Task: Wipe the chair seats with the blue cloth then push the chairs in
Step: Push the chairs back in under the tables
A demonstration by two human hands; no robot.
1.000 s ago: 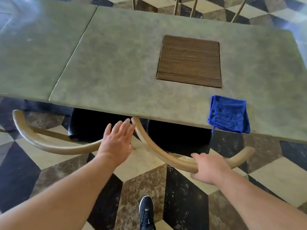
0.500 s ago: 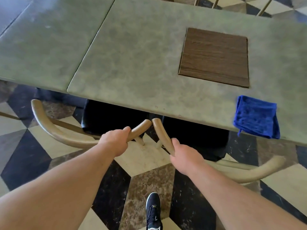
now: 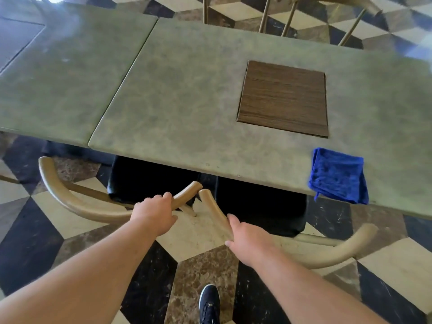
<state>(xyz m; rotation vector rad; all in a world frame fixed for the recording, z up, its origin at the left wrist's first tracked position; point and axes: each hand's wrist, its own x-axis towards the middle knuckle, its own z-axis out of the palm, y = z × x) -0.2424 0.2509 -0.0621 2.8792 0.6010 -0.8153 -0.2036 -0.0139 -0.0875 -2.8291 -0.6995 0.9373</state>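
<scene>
Blue cloth [image 3: 339,176] lies folded at the table's [image 3: 187,101] near edge, right. The left hand [image 3: 154,213] grips the left chair's [image 3: 74,206] curved rail, the right hand [image 3: 245,239] the right chair's [image 3: 336,256]; both seats sit partly under. Push evenly, straight forward, so the rail ends don't collide.

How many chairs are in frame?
3. Left chair, backrest gripped by the left hand; right chair, gripped by the right hand; both seats sit partly under the table. Far chair stands across it, top right. Others may be hidden.
</scene>
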